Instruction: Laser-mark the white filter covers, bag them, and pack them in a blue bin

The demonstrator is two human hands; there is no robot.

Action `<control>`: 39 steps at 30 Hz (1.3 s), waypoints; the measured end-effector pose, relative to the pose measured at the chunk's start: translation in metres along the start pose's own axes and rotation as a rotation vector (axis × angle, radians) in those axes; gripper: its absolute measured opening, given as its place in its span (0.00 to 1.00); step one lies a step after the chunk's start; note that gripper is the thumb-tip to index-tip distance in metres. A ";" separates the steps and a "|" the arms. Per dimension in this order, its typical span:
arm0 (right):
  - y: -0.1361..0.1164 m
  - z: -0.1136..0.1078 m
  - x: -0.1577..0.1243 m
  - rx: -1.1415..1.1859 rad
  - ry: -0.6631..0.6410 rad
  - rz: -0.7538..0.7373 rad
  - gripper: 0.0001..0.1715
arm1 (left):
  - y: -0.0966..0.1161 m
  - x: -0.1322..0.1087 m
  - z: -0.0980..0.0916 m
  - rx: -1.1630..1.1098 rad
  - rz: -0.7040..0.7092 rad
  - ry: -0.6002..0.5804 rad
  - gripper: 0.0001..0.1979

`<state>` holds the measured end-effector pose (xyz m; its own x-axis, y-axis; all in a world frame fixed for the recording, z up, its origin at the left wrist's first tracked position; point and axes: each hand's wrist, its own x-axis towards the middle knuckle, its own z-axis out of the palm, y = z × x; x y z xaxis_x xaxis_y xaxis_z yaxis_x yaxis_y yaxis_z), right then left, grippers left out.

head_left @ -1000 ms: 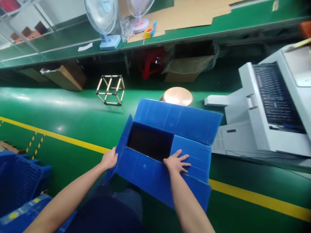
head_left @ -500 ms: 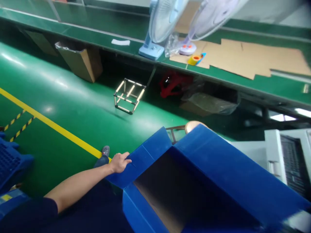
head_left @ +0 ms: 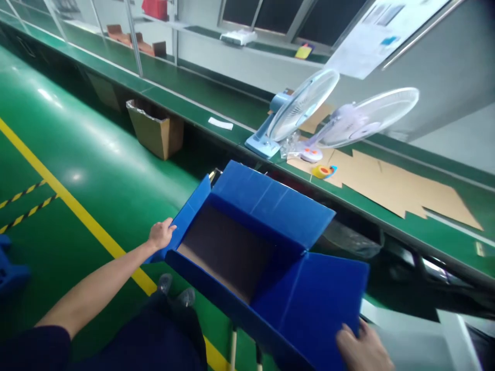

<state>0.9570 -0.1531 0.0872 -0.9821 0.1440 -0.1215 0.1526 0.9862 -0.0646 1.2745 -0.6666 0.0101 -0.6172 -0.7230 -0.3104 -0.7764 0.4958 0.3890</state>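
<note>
A blue corrugated box (head_left: 232, 309) with its flaps spread hangs before me, tilted, its dark brown bottom showing bare. My left hand (head_left: 161, 234) is closed on the flap at the box's left end. At the opposite end, my right hand (head_left: 363, 348) grips the edge of the right flap, thumb on the inner face and fingers mostly behind it. The long far flap leans outward towards the workbench. Below the box's near side, pale rods (head_left: 233, 348) with dark fittings show in part.
A green workbench (head_left: 185, 111) runs along the far side, carrying a blue fan (head_left: 266, 139), a lilac fan (head_left: 309, 150), a tape roll (head_left: 322, 171) and flat cardboard (head_left: 390, 185). Beneath it stands a cardboard bin (head_left: 154, 136). A white cabinet (head_left: 402, 330) is at lower right.
The box has swung left and away from me, and more of it shows. My right hand has come into view on its right flap. The view has tipped up towards the wall.
</note>
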 end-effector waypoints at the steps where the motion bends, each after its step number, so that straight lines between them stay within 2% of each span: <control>1: -0.031 0.000 0.008 0.026 -0.034 -0.021 0.36 | -0.003 0.013 -0.011 0.014 -0.020 0.028 0.16; 4: -0.114 0.001 0.035 0.124 -0.089 -0.106 0.36 | -0.007 0.057 -0.045 0.055 -0.068 0.098 0.18; 7: -0.175 0.008 0.075 0.222 -0.090 -0.153 0.35 | 0.002 0.115 -0.072 0.088 -0.100 0.145 0.19; 9: -0.207 0.019 0.111 0.259 -0.106 -0.164 0.35 | 0.017 0.162 -0.086 0.099 -0.111 0.167 0.19; 12: -0.251 0.036 0.174 0.312 -0.145 -0.169 0.34 | 0.051 0.240 -0.101 0.107 -0.114 0.187 0.18; 18: -0.332 0.054 0.290 0.365 -0.160 -0.124 0.33 | 0.134 0.381 -0.119 0.132 -0.117 0.173 0.17; 20: -0.353 0.059 0.321 0.367 -0.183 -0.117 0.33 | 0.152 0.420 -0.119 0.138 -0.115 0.149 0.19; 23: -0.382 0.077 0.354 0.345 -0.227 -0.118 0.35 | 0.165 0.470 -0.106 0.130 -0.095 0.081 0.21; 27: -0.412 0.111 0.376 0.251 -0.331 -0.094 0.34 | 0.166 0.518 -0.083 0.122 -0.145 0.029 0.37; 28: -0.418 0.117 0.379 0.227 -0.356 -0.089 0.34 | 0.165 0.527 -0.080 0.117 -0.170 0.023 0.38; 30: -0.427 0.122 0.382 0.195 -0.385 -0.086 0.32 | 0.161 0.540 -0.080 0.097 -0.195 0.005 0.35; 35: -0.439 0.110 0.382 0.187 -0.376 -0.030 0.31 | 0.151 0.558 -0.095 0.028 -0.144 -0.009 0.28; 39: -0.438 0.094 0.356 0.263 -0.319 0.054 0.42 | 0.140 0.565 -0.095 -0.005 -0.015 -0.044 0.29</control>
<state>0.5514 -0.5411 -0.0212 -0.8950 0.1212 -0.4292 0.2661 0.9174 -0.2960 0.8290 -1.0510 -0.0282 -0.6109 -0.7084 -0.3536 -0.7848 0.4828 0.3886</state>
